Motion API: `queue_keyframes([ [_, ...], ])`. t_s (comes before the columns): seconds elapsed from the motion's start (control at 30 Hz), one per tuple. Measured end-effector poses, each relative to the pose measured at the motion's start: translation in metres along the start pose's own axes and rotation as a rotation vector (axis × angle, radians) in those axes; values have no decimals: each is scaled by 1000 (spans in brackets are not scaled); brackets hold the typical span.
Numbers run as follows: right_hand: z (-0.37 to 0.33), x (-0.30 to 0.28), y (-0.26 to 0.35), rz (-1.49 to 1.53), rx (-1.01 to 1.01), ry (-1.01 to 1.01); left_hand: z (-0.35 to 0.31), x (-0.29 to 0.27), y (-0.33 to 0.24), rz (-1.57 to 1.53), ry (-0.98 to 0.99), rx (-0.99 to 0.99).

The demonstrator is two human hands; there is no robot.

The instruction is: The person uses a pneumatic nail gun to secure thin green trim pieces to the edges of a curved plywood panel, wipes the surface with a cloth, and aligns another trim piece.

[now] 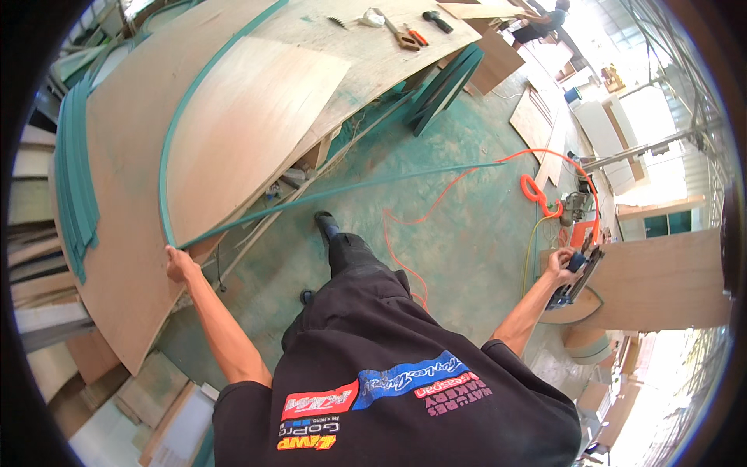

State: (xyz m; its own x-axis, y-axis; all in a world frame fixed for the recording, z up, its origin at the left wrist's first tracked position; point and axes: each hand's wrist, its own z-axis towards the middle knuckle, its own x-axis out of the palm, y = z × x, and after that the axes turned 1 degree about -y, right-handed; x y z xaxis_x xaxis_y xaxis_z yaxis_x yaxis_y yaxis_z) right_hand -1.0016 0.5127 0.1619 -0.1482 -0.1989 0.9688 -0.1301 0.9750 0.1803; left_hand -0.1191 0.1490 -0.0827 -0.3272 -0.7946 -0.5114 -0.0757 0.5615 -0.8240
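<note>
My left hand (180,265) is closed on the corner where two green strips meet, at the near edge of the workbench. One green strip (169,128) curves away along the edge of a pale plywood sheet (249,109). The other, a straight green strip (350,187), runs from my left hand across the bench edge and out over the floor to the right. Out to the right, my right hand (559,267) is wrapped round a dark blue and black nail gun (585,279), held clear of the bench. An orange air hose (596,204) rises beside it.
On the workbench (117,156), more green strips (74,187) lie stacked at left; a handsaw (404,38) and pliers (418,36) lie at the far end. Orange hose (387,226) trails over the green floor near my feet. A compressor (576,206) stands at right; another person (545,27) works far off.
</note>
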Motion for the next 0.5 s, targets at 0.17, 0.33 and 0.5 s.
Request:
queue_keyframes([
  [0.17,23,33,-52,-124,-157,27,-12,-8,-16,-10,51,-81],
  [0.33,8,23,-131,-588,-357,25,-9,-14,-21,-213,40,-129],
  [0.5,4,32,-196,-886,-301,463,-1,-12,-20,-244,10,-97],
])
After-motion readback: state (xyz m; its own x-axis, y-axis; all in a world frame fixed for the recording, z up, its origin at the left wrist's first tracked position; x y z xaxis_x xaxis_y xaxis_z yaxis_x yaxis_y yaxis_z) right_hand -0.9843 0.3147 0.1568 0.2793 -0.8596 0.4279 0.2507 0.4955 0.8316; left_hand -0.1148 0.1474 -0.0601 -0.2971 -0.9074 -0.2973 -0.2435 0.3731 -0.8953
